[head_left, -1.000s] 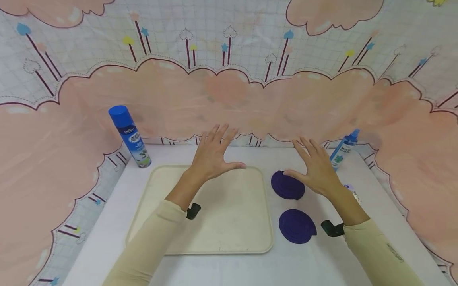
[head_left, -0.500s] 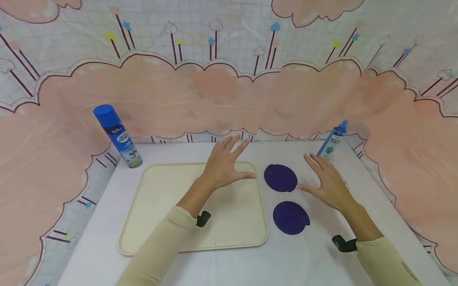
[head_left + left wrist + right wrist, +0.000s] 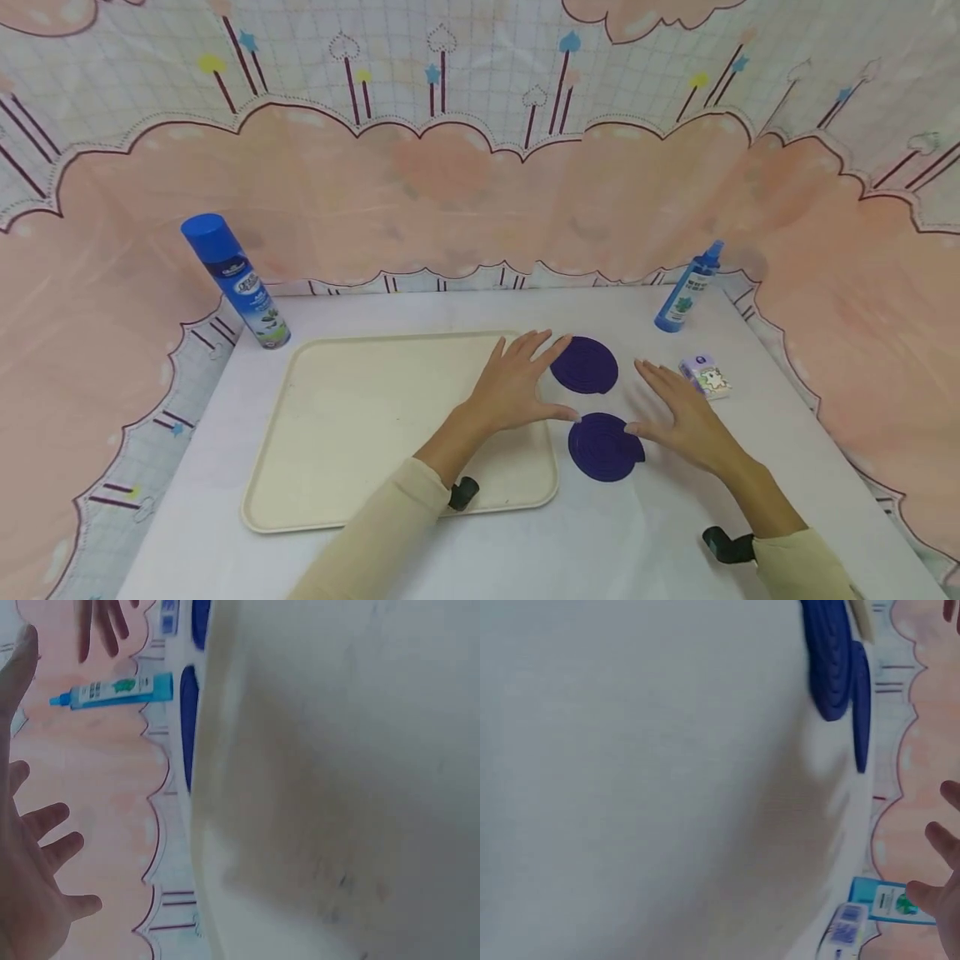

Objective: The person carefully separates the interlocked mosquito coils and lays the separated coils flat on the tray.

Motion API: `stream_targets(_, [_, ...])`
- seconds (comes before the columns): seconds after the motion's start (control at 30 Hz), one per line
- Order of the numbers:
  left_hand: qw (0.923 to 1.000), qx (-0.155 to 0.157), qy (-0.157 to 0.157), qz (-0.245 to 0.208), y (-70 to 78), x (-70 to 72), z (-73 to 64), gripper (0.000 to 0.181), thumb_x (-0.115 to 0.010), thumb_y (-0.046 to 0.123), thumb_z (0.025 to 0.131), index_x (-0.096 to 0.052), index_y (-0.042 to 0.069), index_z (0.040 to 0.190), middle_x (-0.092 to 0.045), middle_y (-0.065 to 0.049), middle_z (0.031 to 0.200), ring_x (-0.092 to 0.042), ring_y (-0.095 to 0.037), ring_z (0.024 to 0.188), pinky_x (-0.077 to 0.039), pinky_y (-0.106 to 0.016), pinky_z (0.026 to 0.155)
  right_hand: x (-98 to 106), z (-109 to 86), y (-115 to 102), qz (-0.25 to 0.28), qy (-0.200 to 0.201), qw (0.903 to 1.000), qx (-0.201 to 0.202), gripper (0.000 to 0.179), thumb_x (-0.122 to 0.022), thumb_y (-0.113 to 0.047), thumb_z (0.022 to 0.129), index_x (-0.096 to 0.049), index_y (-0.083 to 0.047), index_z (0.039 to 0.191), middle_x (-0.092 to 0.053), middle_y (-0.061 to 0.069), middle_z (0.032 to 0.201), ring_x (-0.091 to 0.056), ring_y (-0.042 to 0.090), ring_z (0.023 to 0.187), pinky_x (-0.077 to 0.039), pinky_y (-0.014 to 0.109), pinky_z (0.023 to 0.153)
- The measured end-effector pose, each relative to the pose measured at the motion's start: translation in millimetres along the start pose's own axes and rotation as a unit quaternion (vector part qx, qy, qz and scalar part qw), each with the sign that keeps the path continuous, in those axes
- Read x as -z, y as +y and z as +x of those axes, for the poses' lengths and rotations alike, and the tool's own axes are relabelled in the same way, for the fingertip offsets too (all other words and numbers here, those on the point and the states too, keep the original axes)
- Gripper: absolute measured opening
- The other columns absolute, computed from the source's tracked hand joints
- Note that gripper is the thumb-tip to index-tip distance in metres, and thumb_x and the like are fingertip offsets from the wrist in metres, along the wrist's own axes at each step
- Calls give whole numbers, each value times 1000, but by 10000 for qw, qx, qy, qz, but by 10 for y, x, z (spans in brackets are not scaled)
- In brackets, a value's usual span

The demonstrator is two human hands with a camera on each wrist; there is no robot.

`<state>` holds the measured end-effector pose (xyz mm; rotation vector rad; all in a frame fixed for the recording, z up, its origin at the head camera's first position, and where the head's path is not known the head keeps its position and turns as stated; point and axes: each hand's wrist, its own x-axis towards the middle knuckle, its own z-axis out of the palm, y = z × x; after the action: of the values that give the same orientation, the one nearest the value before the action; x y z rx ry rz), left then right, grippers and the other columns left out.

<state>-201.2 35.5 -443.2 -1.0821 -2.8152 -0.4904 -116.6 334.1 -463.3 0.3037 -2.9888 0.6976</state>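
Observation:
Two dark blue, spiral-grooved discs lie flat on the white table: a far disc [image 3: 585, 367] and a near disc [image 3: 603, 450]. My left hand [image 3: 513, 387], fingers spread, hovers over the right edge of the cream tray [image 3: 360, 425]; its fingertips overlap the far disc in the head view and its thumb points at the near one. My right hand [image 3: 686, 425] hangs in the air right of the near disc, fingers apart, thumb tip at that disc's edge in this view. Both hands hold nothing. The left wrist view shows the left hand's spread fingers [image 3: 56, 825] above the tray.
A blue spray can [image 3: 238, 283] stands at the back left beyond the tray. At the back right stands a blue spray bottle [image 3: 686, 287], with a small purple-and-white packet [image 3: 705, 377] in front of it. A patterned cloth [image 3: 450, 200] hangs behind the table.
The left hand has moved right and nearer, from over the tray toward the discs. The right hand has come nearer, uncovering the far disc and the packet. The head view has shifted slightly.

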Motion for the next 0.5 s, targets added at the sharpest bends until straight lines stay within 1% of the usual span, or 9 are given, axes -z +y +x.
stream_targets(0.13, [9994, -37, -334, 90, 133, -129, -46, 113, -63, 87, 72, -15, 41, 163, -26, 0, 171, -24, -26, 159, -23, -65, 125, -92, -93, 3, -59, -186, 9998, 25, 96, -76, -52, 85, -27, -27, 163, -31, 19, 167, -28, 54, 150, -23, 81, 112])
stream_targets(0.23, [9986, -72, -520, 41, 222, -219, -81, 112, -65, 86, 71, -18, 41, 162, -25, 0, 171, -23, -26, 160, -22, -67, 125, -156, -161, 1, -87, -255, 9996, 39, 96, -77, -53, 83, -30, -23, 162, -32, 19, 166, -29, 55, 149, -24, 82, 111])
stream_targets(0.4, [9962, -76, -830, -242, 368, -357, -143, 112, -72, 81, 69, -25, 39, 161, -30, 0, 169, -28, -27, 158, -20, -67, 126, -246, -266, 7, -42, -247, 9996, 164, 96, -81, -52, 79, -37, -19, 158, -38, 22, 163, -31, 57, 147, -23, 83, 110])
stream_targets(0.5, [9952, -3, -912, -348, 433, -428, -174, 113, -79, 76, 67, -28, 36, 161, -37, 0, 166, -33, -26, 155, -21, -66, 125, -280, -316, 11, 12, -197, 9995, 246, 96, -83, -51, 77, -41, -19, 157, -43, 21, 160, -33, 57, 145, -23, 84, 108])
